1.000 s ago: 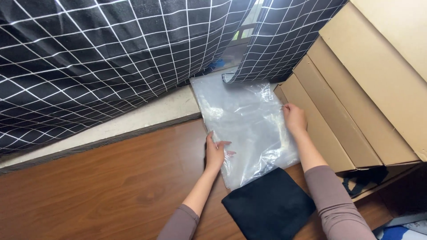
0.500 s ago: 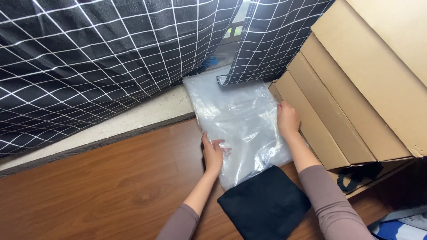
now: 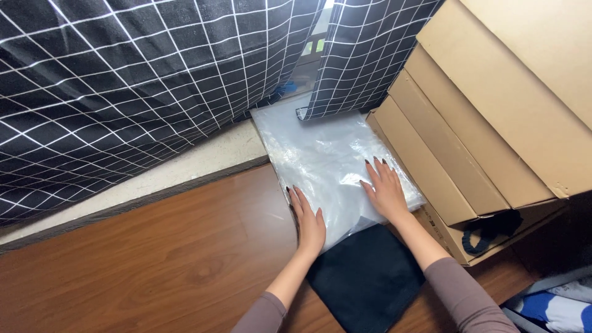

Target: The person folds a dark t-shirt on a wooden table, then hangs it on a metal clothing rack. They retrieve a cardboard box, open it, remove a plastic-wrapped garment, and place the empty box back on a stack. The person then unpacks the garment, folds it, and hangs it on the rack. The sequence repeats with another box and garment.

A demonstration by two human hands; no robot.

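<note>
1. Since a moment ago both hands have slid toward the near end of the clear plastic bag [image 3: 330, 166]; the right hand [image 3: 386, 192], which was out on the bag's far right edge, now lies flat on its near right part.
2. Nearest to me, one folded black cloth [image 3: 369, 279] lies on the wooden floor [image 3: 154, 259], its far end tucked into the bag's mouth, most of it outside.
3. The left hand [image 3: 309, 221] rests palm down, fingers spread, on the bag's near left edge; the right hand presses likewise, fingers open. Neither hand grips anything.
4. By my reckoning the packing is partway: the cloth has entered the bag but is not in, and the bag is not closed.
5. The bag, one only, lies flat across the floor and a pale sill [image 3: 185, 169].
6. To the right, about four flat cardboard boxes [image 3: 468, 135] lean stacked, with one black strap [image 3: 487, 231] under them.
7. Farthest, two black checked curtains [image 3: 135, 80] hang.
8. Count: two hands.
</note>
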